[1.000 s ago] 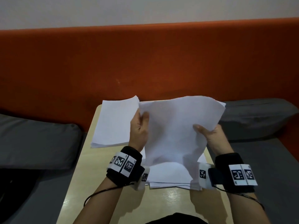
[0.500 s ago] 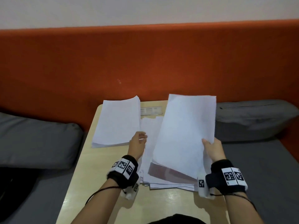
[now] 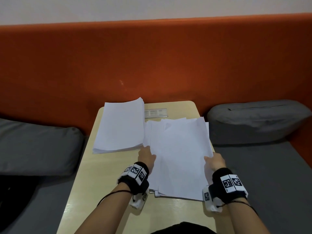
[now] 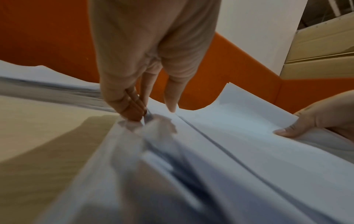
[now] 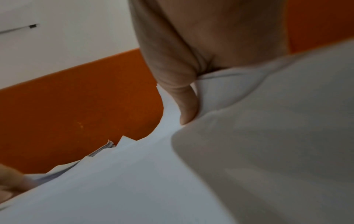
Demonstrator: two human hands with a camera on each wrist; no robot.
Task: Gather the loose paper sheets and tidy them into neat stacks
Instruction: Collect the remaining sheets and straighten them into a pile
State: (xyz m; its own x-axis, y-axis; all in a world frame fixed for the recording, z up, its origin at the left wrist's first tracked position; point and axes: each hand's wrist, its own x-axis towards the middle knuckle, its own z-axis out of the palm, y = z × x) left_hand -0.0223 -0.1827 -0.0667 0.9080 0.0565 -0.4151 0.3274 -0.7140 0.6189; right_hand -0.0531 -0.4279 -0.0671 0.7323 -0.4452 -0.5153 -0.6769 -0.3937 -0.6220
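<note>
**Loose sheets held at both edges beside a squared stack**

Loose sheets (image 3: 179, 154) lie fanned and uneven on the right half of the counter (image 3: 84, 174), their far corners out of line and their near edges jutting past one another. Going from the left: a grey cushion (image 3: 38, 149) sits beside the counter, then the neat stack (image 3: 121, 125) lies on the counter's far left part, its right edge just beside the loose sheets. A small label strip (image 3: 155, 113) shows on the counter behind, between the stack and the sheets.

The left hand (image 3: 146, 157) is at the left edge of the loose sheets; the left wrist view shows its fingers (image 4: 132, 109) curled down and pinching the edge of a few sheets, with the thumb lying straight on top of the paper. The right hand (image 3: 215, 162) grips the right edge of the top sheet (image 3: 189, 166), thumb (image 5: 186, 106) pressed on its upper face and the other fingers hidden beneath; that edge is bent up a little off the pile. Both wrists carry black bands with square markers. A second grey cushion (image 3: 258, 119) lies to the right, and an orange backrest (image 3: 152, 61) runs behind everything
</note>
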